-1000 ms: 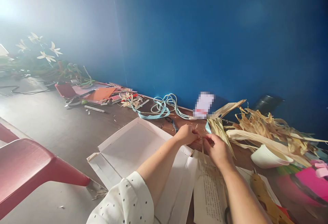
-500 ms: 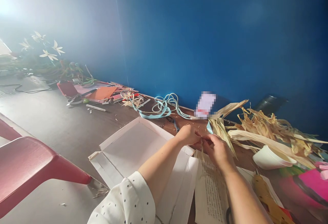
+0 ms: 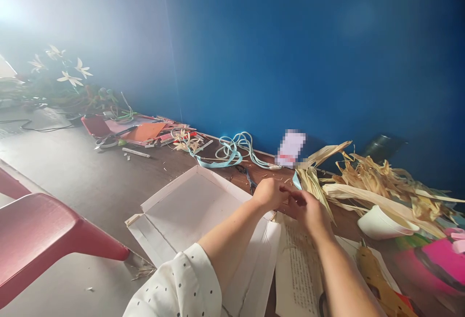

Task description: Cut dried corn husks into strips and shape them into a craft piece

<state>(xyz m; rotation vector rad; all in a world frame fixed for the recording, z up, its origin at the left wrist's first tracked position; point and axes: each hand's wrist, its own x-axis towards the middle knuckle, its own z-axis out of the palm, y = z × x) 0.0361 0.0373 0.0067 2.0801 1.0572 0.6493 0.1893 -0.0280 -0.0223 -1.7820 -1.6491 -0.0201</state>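
My left hand (image 3: 268,193) and my right hand (image 3: 311,213) meet over the brown table (image 3: 90,176), fingertips pinched together on a thin strip of dried husk (image 3: 286,195) that is mostly hidden between them. Both hands are closed. They hover above the far corner of an opened white cardboard box (image 3: 189,210) and a printed page (image 3: 300,268). A bundle of dried corn husks (image 3: 370,181) lies just right of my right hand.
A white bowl (image 3: 381,222) and a yellow glue gun (image 3: 378,280) sit at the right. Light blue ribbon (image 3: 228,152), scissors (image 3: 247,174), coloured paper (image 3: 145,132) and husk flowers (image 3: 67,72) line the blue wall. A red chair (image 3: 39,239) stands at the left.
My hands have drawn closer together and risen slightly; the hanging husk strand seen below them earlier is now hidden between the fingers.
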